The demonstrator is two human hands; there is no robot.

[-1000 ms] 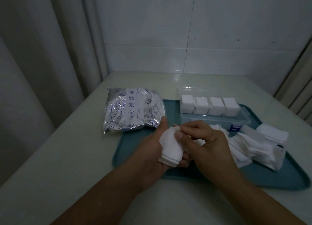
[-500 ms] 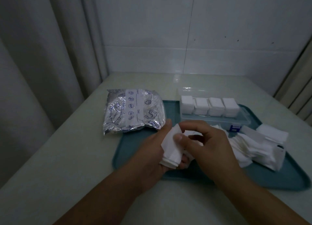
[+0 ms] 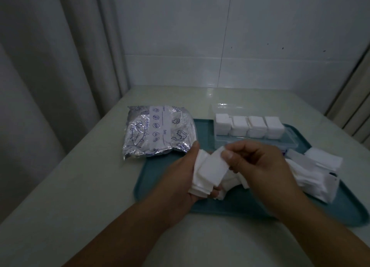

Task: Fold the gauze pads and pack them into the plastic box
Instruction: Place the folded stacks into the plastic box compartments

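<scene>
The right hand pinches the top edge of 1 gauze pad between thumb and forefinger, its other fingers curled behind, while the left hand grips a small stack of pads with the thumb on the near face and the fingers wrapped behind and under. Both hands hover just above the near part of the teal tray, which sits on the table. The gauze looks very light, soft and limp, likely to sag or unfold unless held at an edge or corner; a thumb-and-finger pinch at the crease, with the stack squeezed flat, seems the surest hold, and layers may cling together. Compared with 0.5 s ago, the right hand has lifted and drawn its pad up and rightward, so it now stands partly clear of the stack rather than pressed flat on it. Further out, a loose heap of pads lies on the tray's right side, the plastic box at the far edge holds 4 folded stacks in a row, and a foil bag rests half on the tray's left corner.
</scene>
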